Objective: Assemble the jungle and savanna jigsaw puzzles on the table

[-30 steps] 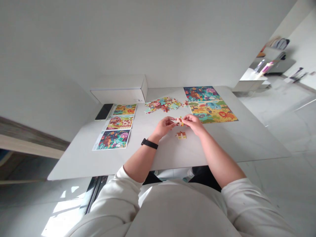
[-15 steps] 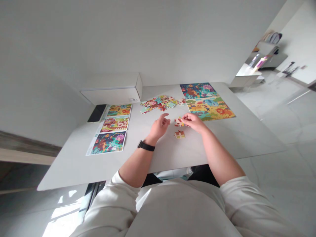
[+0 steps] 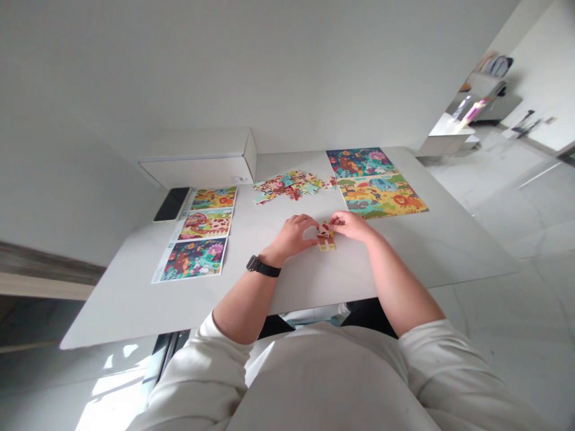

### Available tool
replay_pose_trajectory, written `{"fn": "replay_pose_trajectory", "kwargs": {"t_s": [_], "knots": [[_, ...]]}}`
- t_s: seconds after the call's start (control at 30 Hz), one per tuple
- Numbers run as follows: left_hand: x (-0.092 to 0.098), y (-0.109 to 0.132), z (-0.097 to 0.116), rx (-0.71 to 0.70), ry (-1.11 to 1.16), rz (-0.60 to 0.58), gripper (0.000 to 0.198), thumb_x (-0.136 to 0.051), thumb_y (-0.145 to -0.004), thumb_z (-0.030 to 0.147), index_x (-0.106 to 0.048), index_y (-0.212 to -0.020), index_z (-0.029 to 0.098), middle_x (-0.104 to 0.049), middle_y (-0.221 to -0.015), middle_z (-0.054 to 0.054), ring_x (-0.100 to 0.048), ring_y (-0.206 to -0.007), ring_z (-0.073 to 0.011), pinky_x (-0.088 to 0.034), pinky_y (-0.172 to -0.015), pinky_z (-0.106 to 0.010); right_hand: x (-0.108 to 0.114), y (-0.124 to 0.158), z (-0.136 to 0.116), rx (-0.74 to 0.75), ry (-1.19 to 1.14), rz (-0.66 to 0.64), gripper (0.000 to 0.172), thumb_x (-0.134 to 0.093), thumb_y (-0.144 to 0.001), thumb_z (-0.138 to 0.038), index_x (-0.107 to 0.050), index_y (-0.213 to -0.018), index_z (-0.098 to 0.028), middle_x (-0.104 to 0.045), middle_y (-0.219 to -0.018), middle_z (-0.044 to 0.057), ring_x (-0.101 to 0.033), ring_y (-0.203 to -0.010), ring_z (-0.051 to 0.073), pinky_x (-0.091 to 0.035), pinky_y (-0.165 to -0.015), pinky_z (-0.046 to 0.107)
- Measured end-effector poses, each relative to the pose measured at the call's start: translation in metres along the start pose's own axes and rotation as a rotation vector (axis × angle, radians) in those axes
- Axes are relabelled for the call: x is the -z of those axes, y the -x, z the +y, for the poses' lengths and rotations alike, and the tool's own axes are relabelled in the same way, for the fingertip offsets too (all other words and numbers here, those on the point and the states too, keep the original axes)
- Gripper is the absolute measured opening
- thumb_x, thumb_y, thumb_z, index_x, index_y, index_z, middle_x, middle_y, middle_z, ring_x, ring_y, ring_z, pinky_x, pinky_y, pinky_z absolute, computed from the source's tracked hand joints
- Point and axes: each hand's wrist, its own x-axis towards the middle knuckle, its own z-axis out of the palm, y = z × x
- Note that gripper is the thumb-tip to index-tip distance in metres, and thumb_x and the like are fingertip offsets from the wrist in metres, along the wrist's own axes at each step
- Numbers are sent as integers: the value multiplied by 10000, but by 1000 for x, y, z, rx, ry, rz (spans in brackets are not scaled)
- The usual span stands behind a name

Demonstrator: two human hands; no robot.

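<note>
Two bare hands curled in toward each other near the middle of the frame: left hand (image 3: 291,235) on the left side, a black wrist band (image 3: 263,267) just behind it, right hand (image 3: 351,225) on the other side. Between them, a small cluster of orange and cream jigsaw pieces (image 3: 326,237), on or just above the white table (image 3: 449,257). Both hands mostly closed, fingers bent, right fingertips (image 3: 335,219) against the top of the cluster and left fingertips (image 3: 312,222) just beside it. Firm pinch or light touch? Too small to tell. Best handling, as a judgement: pieces flat against the tabletop, fingertips on opposite edges, pressure straight down rather than sideways, so that the thin card edges stay unbent.

Further up, a loose heap of jigsaw pieces (image 3: 287,187), upper middle, well apart from both hands. To its right, a finished-looking jigsaw picture of animals (image 3: 375,182), near the right hand. Toward the left, three printed picture sheets (image 3: 204,224) in a column — beyond them, a black phone (image 3: 171,204) and a white box (image 3: 200,164).
</note>
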Motion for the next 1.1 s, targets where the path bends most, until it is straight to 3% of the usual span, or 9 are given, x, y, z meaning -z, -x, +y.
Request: {"fn": "replay_pose_trajectory", "kwargs": {"t_s": [0.2,0.57,0.9,1.1], "knots": [[-2,1,3,-7,47,-92,472,-887,-843,322,-801,-1307,339,-724,-1431,-85,-659,-1319,-330,-448,-1211,-507,-6,1,5,15,111,55,136,-811,-864,-352,-743,-898,-239,-778,-839,8,-701,-798,192,-494,-723,284],[0,1,9,10,25,-112,362,-863,-849,322,-851,-1210,338,-754,-1370,-87,-669,-1296,-344,-439,-1218,-526,-7,7,-11,18,397,46,50,-798,-920,-293,-773,-935,-253,-754,-744,-9,-621,-665,170,-376,-660,297],[2,2,12,9,22,-127,363,-835,-880,338,-847,-1243,328,-750,-1394,-92,-663,-1310,-354,-420,-1228,-532,-5,9,-13,10,396,12,117,-821,-875,-288,-794,-987,-263,-759,-770,-10,-612,-660,172,-371,-647,300],[1,2,11,5,46,-123,288,-842,-870,329,-869,-1157,323,-762,-1353,-87,-670,-1299,-349,-424,-1227,-516,-6,8,-11,21,384,9,117,-813,-882,-287,-798,-996,-264,-762,-769,-8,-606,-649,169,-370,-632,299]]}}
